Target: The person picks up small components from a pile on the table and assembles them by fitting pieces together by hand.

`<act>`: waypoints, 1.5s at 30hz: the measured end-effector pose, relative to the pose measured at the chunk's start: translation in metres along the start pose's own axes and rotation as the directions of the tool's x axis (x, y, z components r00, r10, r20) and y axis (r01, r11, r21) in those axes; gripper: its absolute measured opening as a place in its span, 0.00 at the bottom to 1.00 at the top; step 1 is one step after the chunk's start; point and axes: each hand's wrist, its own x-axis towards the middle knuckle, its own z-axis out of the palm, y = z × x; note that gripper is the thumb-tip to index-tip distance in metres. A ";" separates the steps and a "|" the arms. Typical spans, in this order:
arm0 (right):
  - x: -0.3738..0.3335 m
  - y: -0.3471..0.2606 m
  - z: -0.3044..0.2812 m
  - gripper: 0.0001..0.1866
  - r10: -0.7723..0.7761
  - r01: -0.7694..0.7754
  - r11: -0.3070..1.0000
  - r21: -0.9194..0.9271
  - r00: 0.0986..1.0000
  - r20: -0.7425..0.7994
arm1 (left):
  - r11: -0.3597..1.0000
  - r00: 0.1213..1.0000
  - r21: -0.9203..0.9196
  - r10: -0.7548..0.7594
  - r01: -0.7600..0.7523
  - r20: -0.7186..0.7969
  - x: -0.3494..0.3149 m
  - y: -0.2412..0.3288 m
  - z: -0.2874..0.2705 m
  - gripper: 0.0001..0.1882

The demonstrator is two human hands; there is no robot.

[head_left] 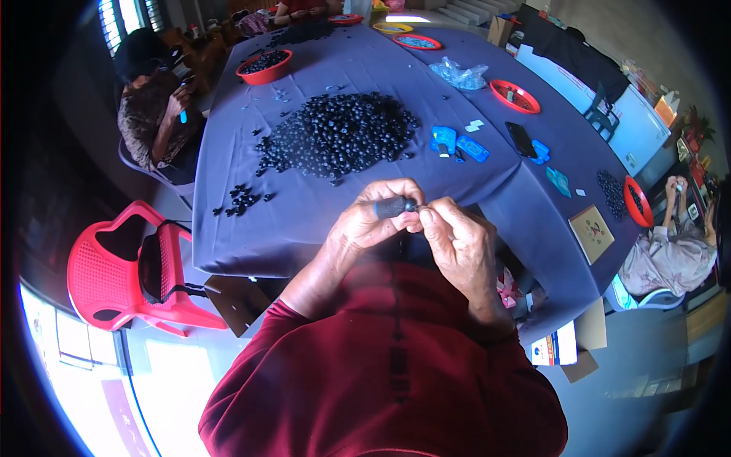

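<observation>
My left hand (373,217) is closed in a pinch, just past the table's near edge. Along its thumb lies a dark grey cylinder (392,207); whether it is worn or held I cannot tell. At the cylinder's end, between the fingertips, is a small round black piece (411,205). My right hand (459,234) meets it from the other side, thumb and forefinger pressed together, and what they pinch is too small to make out. Beyond both hands spreads a large heap of small round black pieces (343,135), with a smaller cluster (242,199) to its left.
The table wears a grey-blue cloth (236,244). Red bowls (266,75) and trays (515,103), a clear plastic bag (459,75), blue cases (472,148) and a phone (521,140) lie on it. A red chair (129,266) stands left. Other people sit on both sides.
</observation>
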 end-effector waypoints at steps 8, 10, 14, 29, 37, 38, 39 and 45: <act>-0.003 0.001 -0.013 0.08 0.085 -0.082 0.996 0.041 0.993 -0.082 | -0.144 0.858 0.958 0.493 0.247 -0.147 -0.060 0.075 -0.086 0.10; -0.001 -0.003 -0.006 0.08 0.079 -0.077 0.997 0.026 0.995 -0.054 | -0.538 0.828 0.710 0.549 0.454 -0.114 -0.097 0.112 -0.122 0.03; -0.002 -0.001 0.001 0.09 0.052 -0.051 0.999 -0.019 0.998 0.026 | -0.606 0.749 0.479 0.635 0.636 -0.190 -0.156 0.149 -0.151 0.03; -0.001 0.000 0.003 0.09 0.013 -0.013 1.000 -0.003 0.995 0.099 | -0.552 0.604 0.250 0.683 0.795 -0.412 -0.162 0.157 -0.186 0.06; 0.000 0.001 0.004 0.07 -0.005 0.006 1.000 -0.009 0.997 0.075 | -0.463 0.503 0.225 0.658 0.857 -0.560 -0.152 0.163 -0.221 0.08; 0.000 0.001 0.004 0.07 -0.001 0.002 1.000 -0.012 0.997 0.073 | -0.465 0.505 0.228 0.655 0.856 -0.562 -0.149 0.162 -0.221 0.08; 0.000 0.003 0.005 0.08 -0.007 0.008 1.000 -0.010 0.996 0.085 | -0.458 0.525 0.268 0.644 0.847 -0.557 -0.148 0.162 -0.221 0.08; 0.001 0.006 0.005 0.10 -0.003 0.007 0.999 -0.035 0.995 0.098 | -0.463 0.587 0.361 0.626 0.809 -0.514 -0.144 0.153 -0.213 0.07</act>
